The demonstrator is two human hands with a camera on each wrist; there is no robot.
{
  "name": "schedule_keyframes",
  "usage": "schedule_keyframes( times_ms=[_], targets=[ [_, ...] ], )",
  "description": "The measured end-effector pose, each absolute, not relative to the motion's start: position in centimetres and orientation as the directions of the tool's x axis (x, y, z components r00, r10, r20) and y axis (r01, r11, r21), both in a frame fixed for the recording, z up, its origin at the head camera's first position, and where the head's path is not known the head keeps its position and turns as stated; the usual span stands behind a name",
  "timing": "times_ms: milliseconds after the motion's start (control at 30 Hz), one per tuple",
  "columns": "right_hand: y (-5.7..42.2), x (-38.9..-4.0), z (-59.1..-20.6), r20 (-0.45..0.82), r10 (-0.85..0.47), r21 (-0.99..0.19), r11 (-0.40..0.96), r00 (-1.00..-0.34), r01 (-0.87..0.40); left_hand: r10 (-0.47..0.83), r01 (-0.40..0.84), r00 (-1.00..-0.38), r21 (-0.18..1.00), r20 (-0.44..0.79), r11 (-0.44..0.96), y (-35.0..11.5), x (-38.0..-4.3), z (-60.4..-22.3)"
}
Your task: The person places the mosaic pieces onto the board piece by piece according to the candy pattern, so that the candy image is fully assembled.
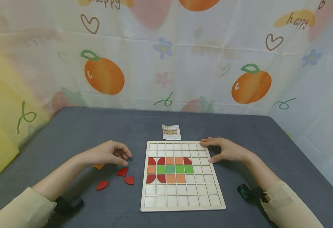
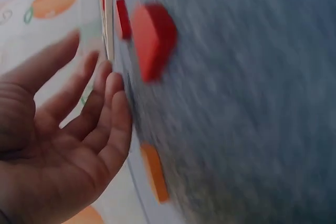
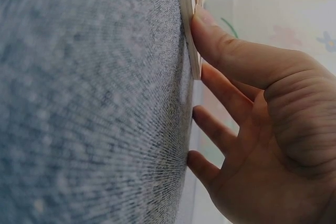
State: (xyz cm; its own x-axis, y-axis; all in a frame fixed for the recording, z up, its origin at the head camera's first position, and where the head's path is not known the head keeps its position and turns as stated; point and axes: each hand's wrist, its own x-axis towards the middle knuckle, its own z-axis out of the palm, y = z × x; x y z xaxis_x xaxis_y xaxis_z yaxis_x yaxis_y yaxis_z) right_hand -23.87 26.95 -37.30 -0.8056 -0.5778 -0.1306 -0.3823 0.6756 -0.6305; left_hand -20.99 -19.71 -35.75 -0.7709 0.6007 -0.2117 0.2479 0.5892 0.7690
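Note:
A pale grid board [image 1: 183, 189] lies on the table, with red quarter-circles, orange squares and green squares filling part of three rows. My left hand [image 1: 112, 153] hovers left of the board, fingers loosely bent; nothing is between them in the left wrist view. Close below it lie a red straight-edged piece [image 1: 122, 172] and a red quarter-circle [image 1: 129, 180]. Another red quarter-circle [image 1: 102, 185] is nearer the front, and an orange piece [image 1: 99, 166] is partly hidden by the left wrist. My right hand [image 1: 226, 150] rests at the board's upper right corner, thumb [image 3: 210, 30] against its side edge.
Behind the board lies a small card [image 1: 171, 132] printed with a coloured grid pattern. The dark grey table [image 1: 112, 123] ends at a patterned cloth backdrop [image 1: 143, 63]. Dark straps circle both wrists.

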Motion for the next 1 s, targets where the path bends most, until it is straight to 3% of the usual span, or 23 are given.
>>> schedule_keyframes(
  times_ms=[200,433,1000],
  targets=[
    [27.0,-23.9,-37.3,-0.126,-0.581,-0.627,0.675,-0.804,-0.390,0.665,0.269,-0.699,0.766,-0.263,0.584,-20.9,-21.2,-36.0],
    [26.9,-23.9,-37.3,-0.124,-0.586,-0.634,0.667,-0.801,-0.391,0.681,0.243,-0.673,0.784,-0.289,0.572,-20.9,-21.2,-36.1],
    [26.8,-23.9,-37.1,-0.133,-0.583,-0.636,0.670,-0.801,-0.382,0.662,0.404,-0.724,0.657,-0.197,0.637,-19.8,-20.5,-36.0]
  ],
)
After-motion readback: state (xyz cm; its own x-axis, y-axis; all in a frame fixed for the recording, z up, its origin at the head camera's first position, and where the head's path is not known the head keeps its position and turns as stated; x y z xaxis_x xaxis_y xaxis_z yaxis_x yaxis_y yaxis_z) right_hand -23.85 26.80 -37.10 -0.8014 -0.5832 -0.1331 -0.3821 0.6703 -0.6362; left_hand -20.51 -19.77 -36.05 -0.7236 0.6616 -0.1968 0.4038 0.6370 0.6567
